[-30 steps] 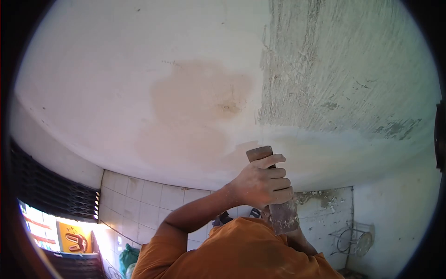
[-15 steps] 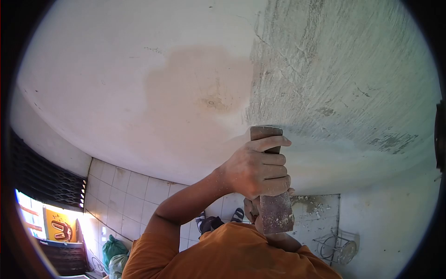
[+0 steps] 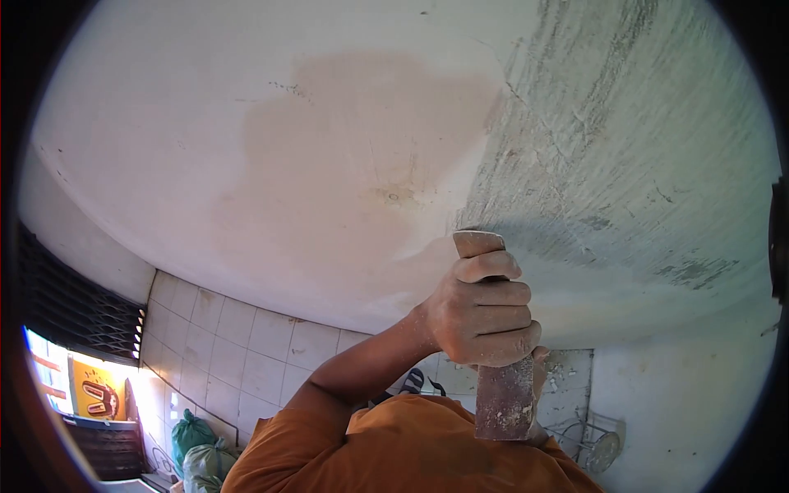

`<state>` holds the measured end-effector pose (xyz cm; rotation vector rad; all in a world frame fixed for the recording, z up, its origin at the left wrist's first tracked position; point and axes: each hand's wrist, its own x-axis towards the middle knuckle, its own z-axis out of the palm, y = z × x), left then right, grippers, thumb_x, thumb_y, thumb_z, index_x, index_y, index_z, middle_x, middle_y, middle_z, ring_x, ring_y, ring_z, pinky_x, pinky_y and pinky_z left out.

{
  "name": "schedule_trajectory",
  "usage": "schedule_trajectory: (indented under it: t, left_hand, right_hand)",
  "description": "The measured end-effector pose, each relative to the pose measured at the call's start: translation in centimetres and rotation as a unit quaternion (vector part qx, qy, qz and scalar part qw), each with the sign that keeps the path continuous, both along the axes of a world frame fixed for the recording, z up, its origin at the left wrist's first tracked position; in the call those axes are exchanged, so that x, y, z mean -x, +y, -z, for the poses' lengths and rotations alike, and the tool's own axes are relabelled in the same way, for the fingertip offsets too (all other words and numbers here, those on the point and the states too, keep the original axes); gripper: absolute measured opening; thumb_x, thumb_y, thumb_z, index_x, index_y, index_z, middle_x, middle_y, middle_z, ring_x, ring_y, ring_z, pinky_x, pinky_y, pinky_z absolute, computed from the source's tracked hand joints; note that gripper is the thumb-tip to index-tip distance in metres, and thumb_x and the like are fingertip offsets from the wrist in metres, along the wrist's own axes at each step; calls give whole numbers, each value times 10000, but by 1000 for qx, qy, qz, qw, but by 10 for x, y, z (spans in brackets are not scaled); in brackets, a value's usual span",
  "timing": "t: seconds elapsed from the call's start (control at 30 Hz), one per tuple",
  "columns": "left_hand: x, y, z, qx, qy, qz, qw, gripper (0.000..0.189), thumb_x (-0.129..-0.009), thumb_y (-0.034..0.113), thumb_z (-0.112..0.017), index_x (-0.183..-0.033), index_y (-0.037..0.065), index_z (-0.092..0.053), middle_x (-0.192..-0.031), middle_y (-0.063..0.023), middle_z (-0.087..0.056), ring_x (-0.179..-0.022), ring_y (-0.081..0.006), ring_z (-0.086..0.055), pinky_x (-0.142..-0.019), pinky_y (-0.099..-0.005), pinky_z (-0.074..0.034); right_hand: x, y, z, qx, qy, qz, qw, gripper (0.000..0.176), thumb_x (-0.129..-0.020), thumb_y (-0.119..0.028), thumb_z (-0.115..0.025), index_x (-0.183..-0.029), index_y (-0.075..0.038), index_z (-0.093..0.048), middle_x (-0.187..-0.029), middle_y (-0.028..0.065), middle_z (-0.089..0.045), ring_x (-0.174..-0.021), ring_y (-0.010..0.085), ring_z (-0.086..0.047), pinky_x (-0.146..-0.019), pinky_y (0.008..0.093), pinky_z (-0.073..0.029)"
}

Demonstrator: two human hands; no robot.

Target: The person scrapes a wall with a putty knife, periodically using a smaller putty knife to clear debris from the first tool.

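Observation:
A long, dusty brown block-like tool (image 3: 505, 403) stands nearly upright in view, its upper end against the wall (image 3: 345, 164) at the left edge of a rough, grey scraped area (image 3: 567, 156). My left hand (image 3: 489, 316) reaches in from the left, fingers wrapped round the tool's upper and middle part, with pale dust on the knuckles. Just below, my right hand (image 3: 539, 370) shows only in part along the tool's right edge, gripping from behind; most of it is hidden by the tool and my left hand. A smooth pinkish patch lies left of the scraped area.
Below the wall is a tiled floor (image 3: 246, 337) with pale debris (image 3: 563, 378) on the right. A round-topped metal stool (image 3: 604, 450) stands at lower right. Green and whitish bags (image 3: 191, 435) sit at lower left, near a dark lattice (image 3: 74, 296). One sandalled foot (image 3: 412, 380) shows.
Both hands and the tool have shifted slightly right and down in view. The scraped area's edge also appears farther right, and less of my right hand shows.

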<state>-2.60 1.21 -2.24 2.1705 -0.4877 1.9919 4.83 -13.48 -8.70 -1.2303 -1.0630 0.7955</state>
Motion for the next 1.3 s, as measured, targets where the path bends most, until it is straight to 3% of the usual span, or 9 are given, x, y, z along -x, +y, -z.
schedule_trajectory:
  t: [0.4,0.43,0.47,0.63,0.97,1.03,1.13,1.3]
  left_hand:
    - [-2,-4,-7,25,4,-2,1000,180,-600,169,-706,-623,61,-564,-536,4,-428,-542,-146,-481,-756,-335,-401]
    - [-4,-4,-8,26,-3,-1,1000,179,-606,163,-710,-623,61,-563,-534,5,-429,-539,-144,-482,-752,-333,-403]
    - [-2,-2,-10,21,2,-3,1000,179,-618,159,-713,-621,63,-561,-532,6,-434,-540,-144,-483,-753,-333,-405]
    - [8,0,-21,23,48,-23,998,215,-673,162,-721,-603,79,-535,-532,13,-451,-539,-154,-485,-757,-341,-418]
    - [18,11,-27,-9,161,-4,987,275,-657,269,-701,-572,122,-485,-583,13,-433,-660,-205,-511,-758,-371,-448]
    - [20,10,-14,3,189,-27,982,261,-650,273,-693,-569,134,-487,-585,15,-444,-673,-210,-514,-764,-373,-452]
    - [23,11,-31,-16,207,21,978,255,-640,288,-685,-571,130,-497,-575,18,-455,-661,-192,-520,-763,-365,-455]
    - [24,9,-22,6,224,39,974,267,-676,269,-693,-567,127,-495,-545,19,-454,-581,-157,-505,-743,-340,-456]
  right_hand:
    - [-6,-14,-13,11,-60,20,998,357,-749,-87,-752,-967,-12,-480,-752,103,-598,-623,180,-587,-582,311,-466]
    - [-5,-16,-18,9,-87,19,996,359,-747,-87,-753,-966,-12,-479,-750,104,-598,-622,180,-587,-582,312,-466]
    - [-2,-13,-33,-35,-210,11,977,347,-751,-82,-747,-954,-12,-475,-747,110,-599,-618,181,-587,-584,312,-465]
    - [-6,2,-15,-29,-75,3,997,359,-758,-149,-754,-947,-22,-477,-726,89,-574,-591,176,-562,-557,308,-448]
    - [22,-17,38,34,111,-3,993,353,-773,-195,-730,-951,-28,-475,-717,74,-552,-576,162,-539,-538,294,-430]
    - [31,-19,44,40,135,-1,990,353,-776,-204,-726,-952,-29,-475,-715,71,-548,-573,160,-534,-534,291,-426]
    - [39,-12,40,40,145,1,989,353,-781,-218,-718,-953,-31,-474,-712,67,-541,-568,156,-528,-528,286,-421]
    - [46,-5,34,38,154,4,987,354,-789,-241,-706,-955,-33,-473,-707,60,-530,-560,149,-516,-518,279,-412]
